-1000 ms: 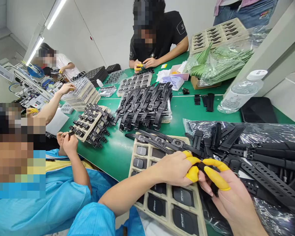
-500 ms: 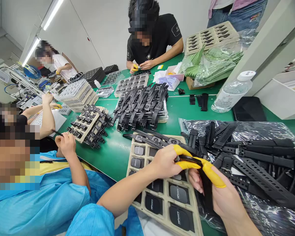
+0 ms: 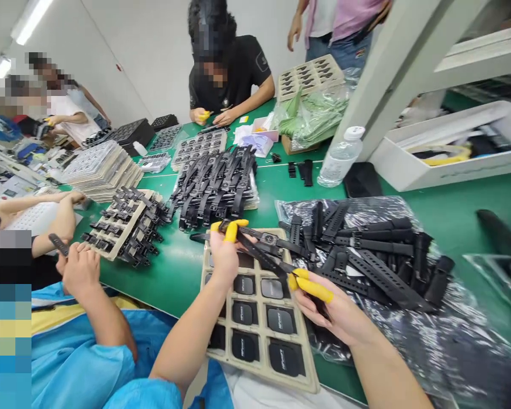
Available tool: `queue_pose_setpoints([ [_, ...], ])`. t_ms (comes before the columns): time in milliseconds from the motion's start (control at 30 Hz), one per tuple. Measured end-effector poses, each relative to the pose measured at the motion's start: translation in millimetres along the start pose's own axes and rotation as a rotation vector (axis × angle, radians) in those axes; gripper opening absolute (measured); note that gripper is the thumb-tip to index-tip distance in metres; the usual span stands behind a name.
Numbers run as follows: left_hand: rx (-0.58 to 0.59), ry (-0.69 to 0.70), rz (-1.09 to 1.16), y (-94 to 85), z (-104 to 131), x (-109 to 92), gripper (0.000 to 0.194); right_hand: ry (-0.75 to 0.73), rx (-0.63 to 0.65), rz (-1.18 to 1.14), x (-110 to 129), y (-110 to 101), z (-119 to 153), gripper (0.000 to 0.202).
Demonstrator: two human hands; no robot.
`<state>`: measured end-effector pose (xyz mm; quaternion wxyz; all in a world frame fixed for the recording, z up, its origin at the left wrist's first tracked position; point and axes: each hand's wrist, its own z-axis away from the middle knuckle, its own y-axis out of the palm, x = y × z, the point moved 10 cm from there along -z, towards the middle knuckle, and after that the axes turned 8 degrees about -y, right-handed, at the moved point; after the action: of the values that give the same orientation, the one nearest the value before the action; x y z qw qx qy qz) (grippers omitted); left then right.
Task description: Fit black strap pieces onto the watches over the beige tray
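A black watch strap (image 3: 262, 257) stretches between my hands above a beige tray (image 3: 262, 343). My left hand (image 3: 225, 253), with yellow finger covers, pinches its upper end; whether a watch case is attached there is hidden by the fingers. My right hand (image 3: 323, 301), also with yellow finger covers, grips the lower end, and a dark strap part hangs beneath its fingers. Dark square pieces with pale lettering (image 3: 286, 359) fill the tray's compartments. Behind the strap, a smartwatch (image 3: 269, 239) with its sensor side up lies across the tray's far end.
Loose black straps (image 3: 378, 255) lie on clear plastic bags (image 3: 426, 335) at right. Trays stacked with watches (image 3: 217, 187) and another loaded tray (image 3: 125, 224) stand farther left. A water bottle (image 3: 340, 159) and white box (image 3: 451, 153) are behind. A co-worker's hand (image 3: 80, 270) is at left.
My hands have moved apart, the left one going left and up, and the strap now spans the gap between them. The camera view has turned to the right.
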<state>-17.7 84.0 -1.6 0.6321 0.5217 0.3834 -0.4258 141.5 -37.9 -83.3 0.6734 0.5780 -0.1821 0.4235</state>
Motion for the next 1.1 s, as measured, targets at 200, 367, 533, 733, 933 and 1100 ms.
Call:
queue_pose_setpoints([
  [200,0.387,-0.23,-0.347,45.5,23,56,0.046,-0.241,-0.118,0.008,32,-4,-6,0.04],
  [367,0.682,0.275,-0.796,76.1,55,48,0.044,-0.285,-0.112,-0.044,30,0,-5,0.036],
  [533,0.779,0.486,-0.956,79.8,66,42,0.059,-0.277,-0.024,0.073,23,4,-6,0.035],
  [733,0.816,0.576,-1.008,83.3,72,38,0.059,-0.257,-0.018,0.051,22,4,-8,0.032],
  [933,0.771,0.649,-0.944,85.6,72,28,0.052,-0.3,-0.056,-0.042,29,7,-9,0.031],
  [1100,0.777,0.686,-0.965,88.3,73,29,0.049,-0.284,-0.056,-0.136,31,8,-9,0.03],
])
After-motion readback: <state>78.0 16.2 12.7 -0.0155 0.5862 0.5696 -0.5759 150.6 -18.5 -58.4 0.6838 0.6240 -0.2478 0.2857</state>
